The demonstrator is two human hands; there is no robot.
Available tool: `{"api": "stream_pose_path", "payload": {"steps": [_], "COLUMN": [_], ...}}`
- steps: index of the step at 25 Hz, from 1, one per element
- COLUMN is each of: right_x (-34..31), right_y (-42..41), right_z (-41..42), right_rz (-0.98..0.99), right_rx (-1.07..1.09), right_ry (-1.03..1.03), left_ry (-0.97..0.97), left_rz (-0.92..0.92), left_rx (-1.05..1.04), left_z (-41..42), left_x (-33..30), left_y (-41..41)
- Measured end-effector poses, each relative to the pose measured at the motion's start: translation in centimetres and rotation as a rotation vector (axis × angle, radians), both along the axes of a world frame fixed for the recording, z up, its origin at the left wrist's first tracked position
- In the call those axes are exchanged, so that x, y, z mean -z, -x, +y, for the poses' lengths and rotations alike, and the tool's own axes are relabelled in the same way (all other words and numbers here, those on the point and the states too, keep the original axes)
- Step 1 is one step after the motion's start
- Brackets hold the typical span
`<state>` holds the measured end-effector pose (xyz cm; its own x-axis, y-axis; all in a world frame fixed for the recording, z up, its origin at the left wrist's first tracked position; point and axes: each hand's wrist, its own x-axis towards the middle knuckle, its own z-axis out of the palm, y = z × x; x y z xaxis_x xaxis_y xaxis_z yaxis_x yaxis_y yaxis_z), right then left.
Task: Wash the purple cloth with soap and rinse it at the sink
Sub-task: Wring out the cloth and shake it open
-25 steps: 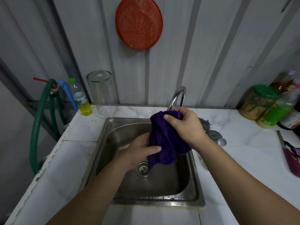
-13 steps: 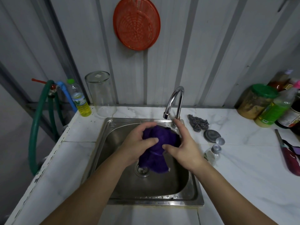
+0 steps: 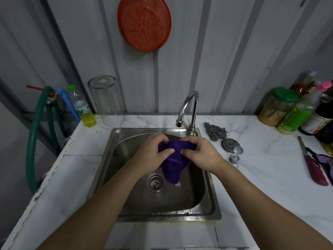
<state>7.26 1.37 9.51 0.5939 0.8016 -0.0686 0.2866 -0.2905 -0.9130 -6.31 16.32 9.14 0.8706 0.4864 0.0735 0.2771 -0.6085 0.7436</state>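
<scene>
Cloth (image 3: 173,165) in both hands over sink (image 3: 126,212), tap (image 3: 189,105) behind, scourer (image 3: 215,133) to sink's R.

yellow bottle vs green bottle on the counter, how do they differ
The yellow bottle stands left of the sink in the back corner; the green bottle is far right among jars.
The yellow bottle has a green cap and is clear above its yellow liquid; the green bottle has a pink cap and looks green most of the way up.
The yellow bottle stands near upright, the green bottle leans.
Both are capped plastic bottles with labels.
</scene>
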Motion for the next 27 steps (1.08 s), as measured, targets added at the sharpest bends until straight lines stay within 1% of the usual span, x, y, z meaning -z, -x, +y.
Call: {"api": "stream_pose_path", "payload": {"steps": [3, 6, 8, 10, 12, 14, 15, 16, 18, 19, 20, 22, 24, 26, 27], "right_x": [0.5, 2.0, 3.3, 4.1, 4.3, 4.1, 4.0, 4.0, 3.7, 3.6, 3.7, 3.9, 3.8, 3.8, 3.7], "right_y": [0.1, 1.2, 2.0, 2.5, 2.8, 3.1, 3.1, 3.0, 3.2, 3.5, 3.7, 4.2, 4.6, 4.7, 4.8], "right_z": [-0.1, -0.7, -1.0, -1.0, -0.8, -0.9, -1.0, -1.3, -1.7, -1.9, -2.0, -2.2, -3.4, -5.6, -7.2], "right_rz": [0.229, 0.494, 0.545, 0.590, 0.596, 0.553, 0.556, 0.597, 0.752, 0.793, 0.762, 0.605, 0.526, 0.511, 0.508], "right_rx": [0.121, 0.173, 0.147, 0.159, 0.211, 0.231, 0.232, 0.218, 0.152, 0.137, 0.169, 0.306, 0.395, 0.433, 0.451], "right_ry": [-0.194, -0.322, -0.302, -0.310, -0.332, -0.319, -0.306, -0.295, -0.284, -0.277, -0.263, -0.239, -0.236, -0.238, -0.238], "left_ry": [0.249, 0.388, 0.485, 0.561, 0.749, 0.966, 0.993, 0.967, 0.814, 0.736, 0.688, 0.687, 0.755, 0.856, 0.873], "left_rz": [-0.104, -0.141, -0.172, -0.137, -0.108, -0.076, -0.047, -0.018, 0.014, 0.015, 0.013, 0.012, 0.033, 0.043, 0.050], "left_rx": [-0.033, -0.144, -0.218, -0.269, -0.262, -0.185, -0.145, -0.121, -0.132, -0.145, -0.152, -0.121, -0.098, -0.077, -0.061], "left_z": [-0.2, -0.4, -0.6, -0.9, -1.3, -1.3, -1.2, -1.1, -0.9, -0.9, -1.0, -1.7, -2.7, -4.7, -5.9], "left_x": [0.0, 0.1, 0.2, 0.1, 0.3, 0.4, 0.4, 0.5, 1.1, 1.4, 1.8, 2.3, 2.3, 2.1, 2.1], "left_y": [0.0, -0.2, -0.4, -0.5, -0.2, 0.3, 0.6, 0.7, 0.9, 0.9, 0.9, 0.8, 0.5, 0.2, -0.1]}}
